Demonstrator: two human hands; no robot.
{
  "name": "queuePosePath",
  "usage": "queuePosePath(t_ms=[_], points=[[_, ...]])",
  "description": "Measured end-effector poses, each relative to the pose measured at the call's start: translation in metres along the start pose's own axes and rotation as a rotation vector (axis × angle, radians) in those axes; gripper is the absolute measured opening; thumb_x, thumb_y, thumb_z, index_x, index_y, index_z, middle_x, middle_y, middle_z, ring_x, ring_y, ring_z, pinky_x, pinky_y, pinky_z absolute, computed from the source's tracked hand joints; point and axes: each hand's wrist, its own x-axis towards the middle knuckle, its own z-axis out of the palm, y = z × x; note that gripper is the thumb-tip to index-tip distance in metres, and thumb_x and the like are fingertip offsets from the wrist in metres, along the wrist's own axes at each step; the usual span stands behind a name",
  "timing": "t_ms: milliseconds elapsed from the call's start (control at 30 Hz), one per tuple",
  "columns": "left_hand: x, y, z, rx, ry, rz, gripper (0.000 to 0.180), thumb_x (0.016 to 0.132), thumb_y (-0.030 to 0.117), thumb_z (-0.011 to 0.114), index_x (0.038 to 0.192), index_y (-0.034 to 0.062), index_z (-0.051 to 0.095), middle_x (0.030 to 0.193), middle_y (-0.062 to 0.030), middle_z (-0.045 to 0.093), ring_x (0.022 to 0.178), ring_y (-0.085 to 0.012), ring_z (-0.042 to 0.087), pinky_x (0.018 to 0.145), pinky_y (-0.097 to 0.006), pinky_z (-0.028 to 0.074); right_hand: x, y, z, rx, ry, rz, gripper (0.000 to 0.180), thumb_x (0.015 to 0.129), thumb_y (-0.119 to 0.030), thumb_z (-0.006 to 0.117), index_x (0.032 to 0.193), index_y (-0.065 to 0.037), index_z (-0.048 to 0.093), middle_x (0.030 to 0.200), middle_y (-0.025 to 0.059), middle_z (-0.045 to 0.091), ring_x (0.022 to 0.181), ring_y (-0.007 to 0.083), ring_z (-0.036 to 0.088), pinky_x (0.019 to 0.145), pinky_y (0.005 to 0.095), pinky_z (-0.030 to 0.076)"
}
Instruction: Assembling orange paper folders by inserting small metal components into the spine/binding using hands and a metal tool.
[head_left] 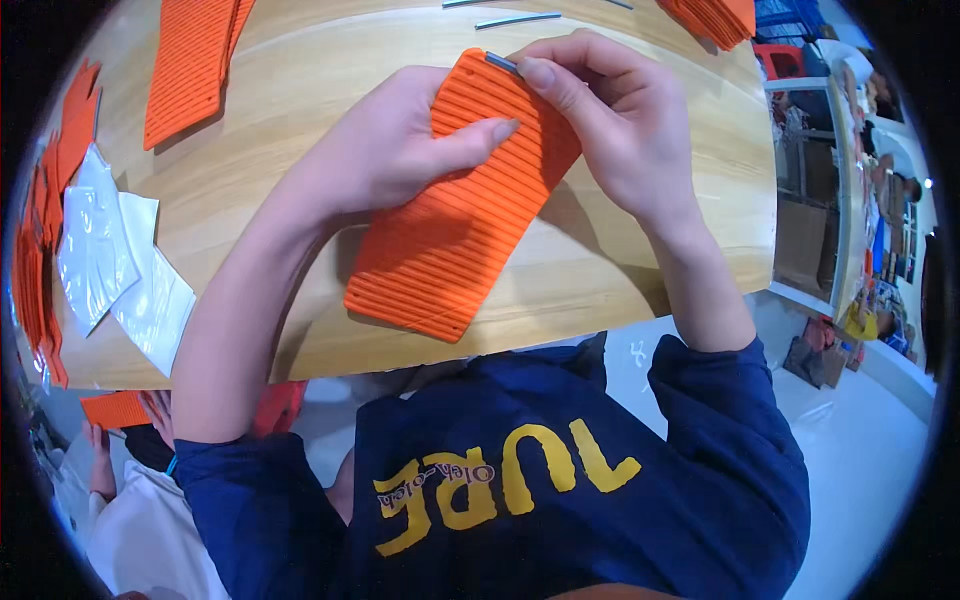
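Observation:
An orange ribbed panel [450,240], rectangular with small holes at its corners, slants across the wooden table in front of me. My left hand [400,150] grips its far left part, thumb lying over the ribs and fingers hidden beneath. At the panel's far end, my right hand [620,125] pinches a thin grey metal-looking rod [502,64] between thumb and index finger. The rod lies against the far end of the panel, next to its corner; whether it is inside a rib I cannot tell.
More grey rods [517,20] lie at the table's far side. Orange panels [190,70] are stacked at the far left, with others [712,20] far right. Clear plastic bags [95,245] and orange pieces [38,250] line the left edge. A person's hand holds another panel [115,409] at lower left.

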Motion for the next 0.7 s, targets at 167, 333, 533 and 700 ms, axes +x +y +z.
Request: queuePosePath(t_ms=[167,333,533,700], points=[[-0.002,0.004,0.001,-0.010,0.004,-0.072,0.019,0.095,0.018,0.062,0.096,-0.0004,0.067,0.076,-0.0093,0.067,0.060,-0.0149,0.061,0.055,-0.024,0.050,0.000,-0.002,0.003,-0.033,-0.007,-0.024,0.019,0.098,-0.010,0.067,0.110,0.004,0.072,0.093,0.0093,0.073,0.078,0.0108,0.067,0.073,0.0182,0.056],[-0.006,0.007,0.003,0.016,0.034,-0.097,0.018,0.096,0.017,0.064,0.098,-0.0006,0.067,0.078,-0.0083,0.068,0.062,-0.0138,0.062,0.056,-0.023,0.049,-0.001,-0.002,0.004,-0.044,-0.028,-0.036,0.018,0.097,-0.009,0.067,0.109,0.003,0.072,0.092,0.0088,0.074,0.077,0.0104,0.067,0.072,0.0180,0.055],[-0.006,0.010,0.006,-0.018,0.110,-0.044,0.017,0.097,0.015,0.066,0.104,-0.0007,0.065,0.079,-0.0042,0.065,0.065,-0.0093,0.058,0.058,-0.020,0.047,0.002,-0.006,0.007,-0.017,-0.027,0.012,0.018,0.097,-0.009,0.068,0.111,0.002,0.072,0.089,0.0083,0.073,0.076,0.0103,0.066,0.072,0.0187,0.055],[0.001,0.005,0.012,-0.103,0.236,0.094,0.019,0.097,0.011,0.067,0.112,0.0009,0.063,0.082,-0.0039,0.065,0.067,-0.0077,0.057,0.060,-0.019,0.045,0.004,-0.011,0.014,0.103,0.076,0.132,0.023,0.097,-0.010,0.068,0.117,0.001,0.068,0.087,0.0078,0.071,0.075,0.0108,0.065,0.072,0.0197,0.055]])
